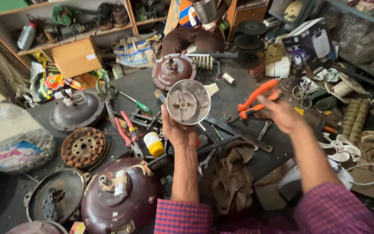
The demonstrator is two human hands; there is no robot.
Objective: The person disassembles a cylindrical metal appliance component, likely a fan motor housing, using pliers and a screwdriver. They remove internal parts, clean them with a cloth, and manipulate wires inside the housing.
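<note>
The left hand (177, 129) grips a round metal jar base (188, 102) from below, fingers closed on its rim, its open side tilted toward the camera; inside it shows a dull grey hollow with a cross-shaped coupling at the centre and nothing else. The right hand (278, 113), a little to the right and apart from the left, is closed around orange-handled pliers (256, 98), somewhat blurred. Just below the left hand lies a small yellow bottle with a white cap (154, 144), beside red-handled tools. Beneath the forearms sits a crumpled brown rag (233, 175). Lower left of the hands rests a glossy maroon domed fan motor housing (122, 195), and left of it a round copper-wound stator (84, 147).
</note>
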